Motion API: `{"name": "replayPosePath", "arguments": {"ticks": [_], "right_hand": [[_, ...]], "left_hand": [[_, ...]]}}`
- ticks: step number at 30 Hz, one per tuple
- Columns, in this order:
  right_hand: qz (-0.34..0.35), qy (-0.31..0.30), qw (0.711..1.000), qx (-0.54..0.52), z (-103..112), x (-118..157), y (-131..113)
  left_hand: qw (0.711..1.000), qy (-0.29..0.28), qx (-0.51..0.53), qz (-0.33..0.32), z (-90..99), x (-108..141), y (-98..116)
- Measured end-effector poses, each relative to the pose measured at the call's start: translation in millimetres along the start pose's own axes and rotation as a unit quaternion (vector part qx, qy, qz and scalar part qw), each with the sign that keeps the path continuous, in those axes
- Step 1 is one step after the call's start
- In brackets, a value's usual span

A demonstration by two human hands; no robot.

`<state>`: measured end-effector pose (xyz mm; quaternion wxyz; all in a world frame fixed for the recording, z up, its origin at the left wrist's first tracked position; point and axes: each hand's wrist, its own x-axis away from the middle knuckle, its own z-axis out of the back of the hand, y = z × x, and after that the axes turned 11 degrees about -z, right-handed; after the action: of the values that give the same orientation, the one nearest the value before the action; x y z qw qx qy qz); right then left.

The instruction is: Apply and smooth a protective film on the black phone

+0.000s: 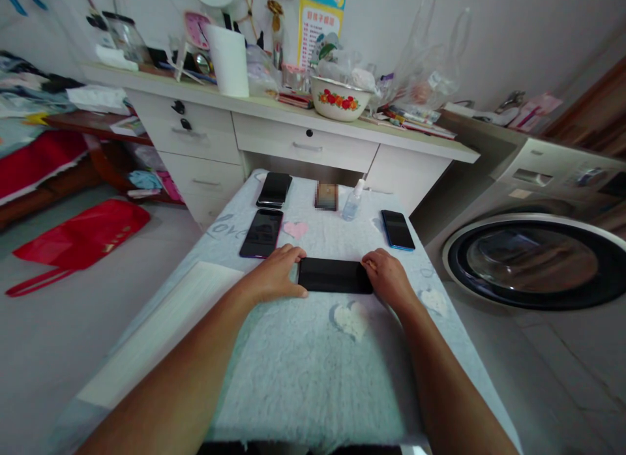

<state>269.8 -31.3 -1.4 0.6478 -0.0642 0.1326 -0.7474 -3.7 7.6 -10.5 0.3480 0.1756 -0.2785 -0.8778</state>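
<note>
A black smartphone (335,276) lies sideways on the cloth-covered table, its dark screen facing up. My left hand (278,274) grips its left end, thumb at the near corner and fingers at the far one. At the right end, my right hand (387,272) has its fingers bent and pressed together on the phone's edge; part of that end is hidden under them. Beyond my left hand lies another smartphone (262,233) with a reddish-purple edge. A blue-edged smartphone (398,230) rests past my right hand. Farther back stands a clear spray bottle (351,204) with a white top.
Stacked dark phones (274,190) and a small blurred-out item (326,196) sit at the table's far side. A long pale strip (161,334) runs along the left. White drawers (306,142) stand behind, a washing machine (533,201) at right, a red bag (88,233) on the floor.
</note>
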Motion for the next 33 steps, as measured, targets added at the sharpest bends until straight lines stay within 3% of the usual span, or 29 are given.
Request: {"name": "replayPosePath", "arguments": {"ticks": [19,33], "right_hand": [[0.073,-0.089,0.991,-0.067,22,11,9],[0.033,0.005,0.997,-0.071,-2,-1,8]], "left_hand": [[1.000,-0.002,0.005,-0.011,-1.4,1,-5],[1.000,-0.007,-0.001,-0.012,1.1,1,-1]]}}
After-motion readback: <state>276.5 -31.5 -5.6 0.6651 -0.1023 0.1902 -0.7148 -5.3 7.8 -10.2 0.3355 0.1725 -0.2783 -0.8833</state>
